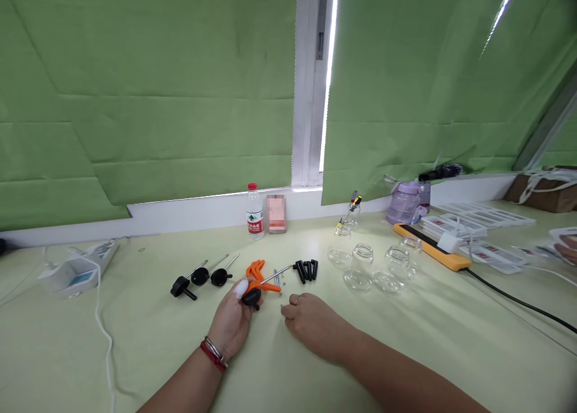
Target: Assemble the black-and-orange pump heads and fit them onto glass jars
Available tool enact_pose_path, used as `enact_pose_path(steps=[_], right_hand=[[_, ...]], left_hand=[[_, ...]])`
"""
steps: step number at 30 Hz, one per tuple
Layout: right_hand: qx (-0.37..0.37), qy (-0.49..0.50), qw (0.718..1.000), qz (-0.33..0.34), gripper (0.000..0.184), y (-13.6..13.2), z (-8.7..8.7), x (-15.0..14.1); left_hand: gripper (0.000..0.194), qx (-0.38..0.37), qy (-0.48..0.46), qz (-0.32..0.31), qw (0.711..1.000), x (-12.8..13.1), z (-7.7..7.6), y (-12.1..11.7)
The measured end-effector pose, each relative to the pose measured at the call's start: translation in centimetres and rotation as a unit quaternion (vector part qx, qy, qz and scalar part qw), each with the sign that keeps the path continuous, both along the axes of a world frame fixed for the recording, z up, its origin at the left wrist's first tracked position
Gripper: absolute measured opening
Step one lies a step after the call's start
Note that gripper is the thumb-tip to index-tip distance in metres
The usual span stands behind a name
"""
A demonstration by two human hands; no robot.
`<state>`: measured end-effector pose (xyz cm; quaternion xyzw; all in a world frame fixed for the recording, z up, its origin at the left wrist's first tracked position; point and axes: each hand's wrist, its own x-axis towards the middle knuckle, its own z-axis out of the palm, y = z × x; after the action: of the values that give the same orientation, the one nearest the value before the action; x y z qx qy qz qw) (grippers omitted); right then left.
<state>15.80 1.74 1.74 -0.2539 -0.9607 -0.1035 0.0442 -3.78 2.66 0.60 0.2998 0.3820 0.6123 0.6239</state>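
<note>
My left hand (231,324) is closed around a round black cap (251,297) with a metal rod (274,276) that points up and to the right. An orange plastic piece (269,287) sits against that cap. To its right, my right hand (311,320) is low over the table, fingers pinched; a tiny light tip shows at them, too small to name. Beyond the left hand lie more orange pieces (256,268) and a few thin metal pins (278,281). Several short black handles (306,270) rest just past the right hand.
Three black caps with rods (201,276) lie on the left. Glass jars (362,263) stand at right, near an orange power strip (433,247). A water bottle (255,214) and a pink box (276,214) stand at the back. A white cable (104,329) runs down the left.
</note>
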Motion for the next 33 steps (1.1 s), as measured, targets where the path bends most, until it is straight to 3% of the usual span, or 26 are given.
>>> enact_pose_path(steps=[4,8,12,15,18,21,24,26,29,33], right_hand=[[0.034,-0.03,0.999,0.029,0.017,-1.0,0.0,-0.8],[0.052,-0.025,0.996,0.07,0.015,-2.2,0.3,-1.4],[0.024,0.004,0.994,0.107,0.015,-3.1,0.5,-1.9],[-0.013,0.093,0.987,0.132,0.019,-3.1,0.3,-1.9],[-0.058,0.296,0.947,0.115,0.023,-3.0,0.5,-1.8],[-0.108,0.486,0.867,0.026,0.022,-2.9,0.9,-1.6],[-0.157,0.585,0.793,-0.058,0.017,-2.7,1.0,-1.6],[-0.183,0.615,0.763,-0.079,0.015,-2.6,0.8,-1.6],[-0.212,0.62,0.75,-0.085,0.014,-2.3,0.4,-1.8],[-0.222,0.606,0.759,-0.083,0.014,-2.2,0.3,-1.9]], left_hand=[[0.02,0.004,0.021,-0.006,1.0,0.4,0.2,-0.4],[0.027,0.007,0.014,-0.055,0.998,1.0,0.3,-1.1],[0.034,-0.013,0.002,-0.112,0.994,1.7,0.5,-1.9],[0.038,-0.045,-0.008,-0.158,0.986,2.1,0.8,-2.5],[0.036,-0.038,-0.022,-0.197,0.979,2.4,0.9,-3.0],[0.029,0.003,-0.043,-0.208,0.977,2.9,0.7,-3.4],[0.028,0.009,-0.047,-0.227,0.973,3.5,0.5,-3.7],[0.028,0.008,-0.042,-0.236,0.971,3.8,0.4,-3.9],[0.028,0.01,-0.04,-0.24,0.97,4.0,0.6,-4.0],[0.026,0.012,-0.053,-0.252,0.966,4.0,0.7,-4.1]])
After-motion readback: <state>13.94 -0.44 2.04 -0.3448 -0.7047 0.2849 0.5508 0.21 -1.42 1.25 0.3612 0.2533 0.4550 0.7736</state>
